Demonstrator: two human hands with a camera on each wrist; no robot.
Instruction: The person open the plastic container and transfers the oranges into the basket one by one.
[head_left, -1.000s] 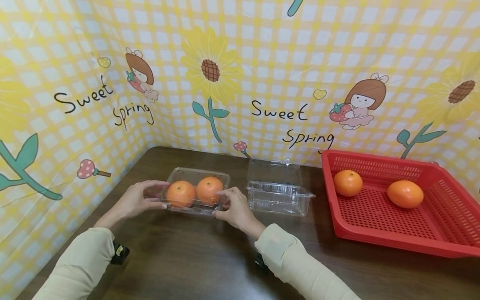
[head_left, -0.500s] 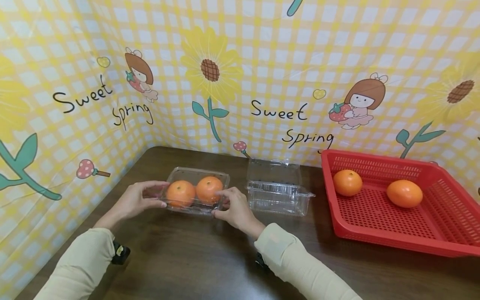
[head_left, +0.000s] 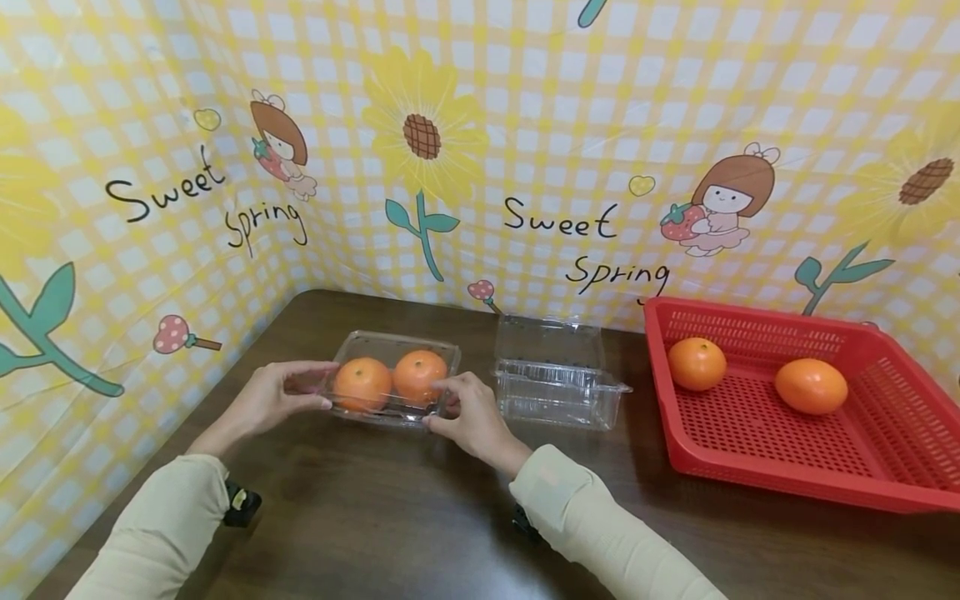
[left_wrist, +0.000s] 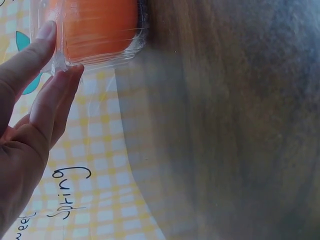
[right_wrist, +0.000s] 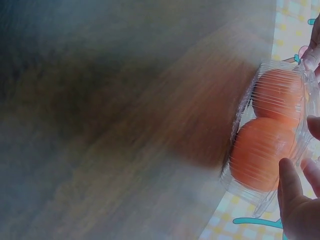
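A clear plastic clamshell box (head_left: 402, 339) lies on the dark wooden table, its lid down over two oranges (head_left: 362, 384) side by side. My left hand (head_left: 264, 400) holds the box's left end, thumb and fingers pinching the rim in the left wrist view, where an orange (left_wrist: 100, 27) fills the plastic. At the right front corner, my right hand (head_left: 477, 422) pinches the rim between thumb and fingers. The right wrist view shows the ribbed side of the box (right_wrist: 240, 187) with both oranges behind it.
A second clear clamshell box (head_left: 557, 400) stands to the right with its lid raised. Further right, a red plastic basket (head_left: 795, 487) holds two oranges (head_left: 812, 387). A yellow checked cloth (head_left: 525, 142) with printed flowers lines the back and left.
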